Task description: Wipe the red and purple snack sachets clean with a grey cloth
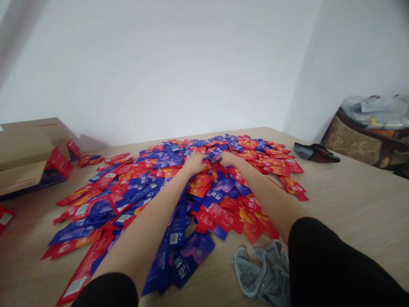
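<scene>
Packets (pixel 220 185) everywhere, a great loose heap of them, spread wide across the middle of the pale wood-look surface (pixel 345 204) and reaching back towards the white wall (pixel 191 64)! Two liveries on show: bright red with rounded orange shapes, and deep blue with rounded purple shapes, big white characters running down the fronts. Flat, rectangular, overlapping at every angle, they lie with some showing a white barcode label, and the nearest blue packet (pixel 193 256) rests at the front edge of the heap, its artwork up. Into the centre go both arms, and here's the left hand (pixel 194 162), fingers bent down among the packets; just to its side, the right hand (pixel 226 158), fingers curled inward over a blue patch. Are they grasping anything? Cannot tell for either one: the fingertips are too small and partly hidden. Over on the left stands a cardboard box (pixel 22 155), flaps spread, a few red packets near it. Down in front, a crumpled grey cloth (pixel 265 273) lies beside the right forearm. Far right, a dark object (pixel 315 152), hard to identify, sits well apart from the heap.
</scene>
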Demonstrator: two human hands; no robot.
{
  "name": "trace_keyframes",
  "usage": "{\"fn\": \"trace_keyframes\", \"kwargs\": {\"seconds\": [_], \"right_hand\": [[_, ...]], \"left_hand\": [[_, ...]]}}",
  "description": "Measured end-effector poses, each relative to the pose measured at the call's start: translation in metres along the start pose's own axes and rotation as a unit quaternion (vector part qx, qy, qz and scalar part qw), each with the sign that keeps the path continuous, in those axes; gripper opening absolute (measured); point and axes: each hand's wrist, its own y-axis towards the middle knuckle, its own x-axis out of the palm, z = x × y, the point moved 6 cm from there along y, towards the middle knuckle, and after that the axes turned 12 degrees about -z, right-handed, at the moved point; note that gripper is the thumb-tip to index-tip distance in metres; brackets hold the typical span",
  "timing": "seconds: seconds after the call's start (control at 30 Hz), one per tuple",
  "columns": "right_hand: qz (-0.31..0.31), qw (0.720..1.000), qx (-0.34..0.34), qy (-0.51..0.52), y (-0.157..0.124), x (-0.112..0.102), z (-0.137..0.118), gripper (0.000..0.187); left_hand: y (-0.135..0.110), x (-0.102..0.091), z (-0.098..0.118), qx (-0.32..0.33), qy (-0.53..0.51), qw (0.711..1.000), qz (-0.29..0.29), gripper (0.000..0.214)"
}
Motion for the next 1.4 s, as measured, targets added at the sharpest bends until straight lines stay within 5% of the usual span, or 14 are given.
{"fn": "trace_keyframes", "kwargs": {"seconds": [0.1, 0.27, 0.4, 0.57, 0.77, 0.97, 1.13, 1.23, 1.4], "right_hand": [[0.036, 0.999, -0.008, 0.000, -0.005, -0.008, -0.004, 0.034], [0.105, 0.993, -0.051, -0.005, -0.033, -0.038, -0.022, 0.036], [0.138, 0.986, -0.090, -0.006, -0.076, -0.063, -0.048, 0.034], [0.150, 0.975, -0.163, -0.011, -0.142, -0.067, -0.093, 0.027], [0.155, 0.957, -0.244, -0.026, -0.214, -0.018, -0.143, 0.020], [0.206, 0.911, -0.356, 0.013, -0.285, 0.070, -0.186, 0.021], [0.071, 0.912, -0.404, 0.020, -0.323, 0.145, -0.208, 0.024], [0.020, 0.918, -0.391, 0.061, -0.329, 0.159, -0.203, 0.024], [0.038, 0.930, -0.359, 0.073, -0.333, 0.144, -0.169, 0.034]], "left_hand": [[0.010, 0.002, 0.018, -0.006, 0.012, 1.000, 0.014, 0.043], [0.005, -0.012, 0.019, -0.001, 0.010, 1.000, -0.013, 0.032], [-0.033, -0.041, 0.019, 0.019, 0.019, 0.999, -0.018, 0.022], [-0.112, -0.068, 0.035, 0.008, 0.036, 0.999, -0.011, 0.023], [-0.221, -0.061, 0.077, 0.003, 0.060, 0.998, -0.037, 0.024], [-0.326, -0.016, 0.155, 0.120, 0.065, 0.983, -0.124, 0.017], [-0.385, 0.033, 0.216, 0.173, -0.030, 0.966, -0.192, 0.017], [-0.399, 0.034, 0.225, 0.181, -0.085, 0.963, -0.179, 0.020], [-0.406, 0.038, 0.198, 0.091, -0.088, 0.983, -0.134, 0.036]]}}
